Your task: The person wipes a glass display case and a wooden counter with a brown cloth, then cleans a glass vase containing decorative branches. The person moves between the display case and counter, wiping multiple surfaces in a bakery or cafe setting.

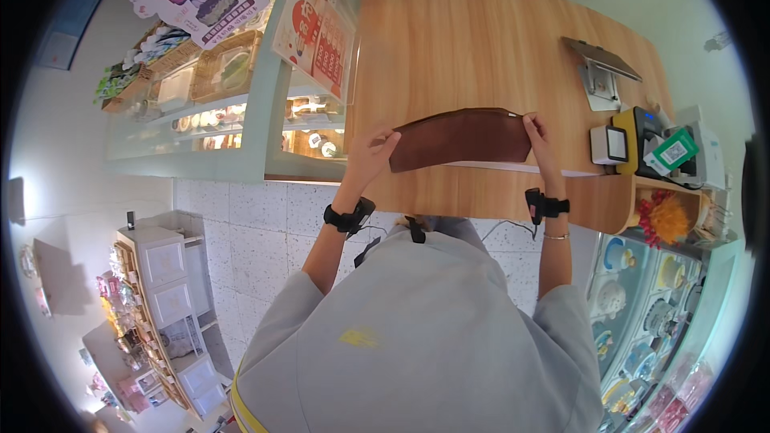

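A folded dark brown cloth (460,139) with a small white tag near its upper right corner is stretched between my two hands, over the near part of a wooden counter (451,42). My left hand (374,153) pinches its left end between thumb and fingers. At the upper right corner, my right hand (539,135) grips the other end. Both wrists wear black straps with small devices, and a bracelet circles the right forearm. Whether the cloth's lower edge touches the counter, I cannot tell.
A tablet stand (601,72), a yellow and black device (631,132) and a green code card (675,150) stand at the right. A glass display case (258,150) with signs borders the counter's left side. Dried flowers (668,219) fill a cubby at the lower right.
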A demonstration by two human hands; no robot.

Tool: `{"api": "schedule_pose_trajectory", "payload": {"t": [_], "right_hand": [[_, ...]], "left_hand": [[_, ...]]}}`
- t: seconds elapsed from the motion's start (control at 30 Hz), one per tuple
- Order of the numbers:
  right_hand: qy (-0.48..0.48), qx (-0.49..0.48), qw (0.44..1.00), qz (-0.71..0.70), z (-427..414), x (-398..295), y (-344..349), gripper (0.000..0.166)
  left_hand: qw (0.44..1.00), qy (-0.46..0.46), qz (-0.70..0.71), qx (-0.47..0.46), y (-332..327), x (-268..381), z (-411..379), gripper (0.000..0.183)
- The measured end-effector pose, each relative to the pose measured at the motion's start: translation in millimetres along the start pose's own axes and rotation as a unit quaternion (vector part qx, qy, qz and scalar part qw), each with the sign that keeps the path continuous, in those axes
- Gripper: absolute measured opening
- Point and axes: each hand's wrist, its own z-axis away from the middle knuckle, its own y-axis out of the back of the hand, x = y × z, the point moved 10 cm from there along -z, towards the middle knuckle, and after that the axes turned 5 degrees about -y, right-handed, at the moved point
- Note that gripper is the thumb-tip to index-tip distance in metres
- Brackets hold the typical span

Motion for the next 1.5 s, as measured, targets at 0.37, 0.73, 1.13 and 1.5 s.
{"api": "schedule_pose_trajectory", "payload": {"t": [0.37, 0.73, 1.13, 1.5], "right_hand": [[0.109, 0.062, 0.96, -0.249, 54.2, -49.1, 26.1, 0.012], [0.155, 0.209, 0.965, 0.037, 101.1, -116.6, 13.6, 0.015], [0.146, 0.091, 0.985, 0.031, 139.0, -135.3, -134.6, 0.013], [0.267, 0.128, 0.94, 0.167, 144.5, -153.6, -115.4, 0.049]], "left_hand": [[0.977, -0.12, 0.161, 0.066, 32.4, 63.4, 18.4, 0.008], [0.994, -0.055, -0.045, 0.079, 18.5, 62.2, 30.6, 0.009], [0.994, -0.097, 0.056, -0.004, -80.7, 117.1, 59.6, 0.023], [0.98, -0.098, 0.174, 0.021, -41.7, 108.7, 57.0, 0.031]]}}
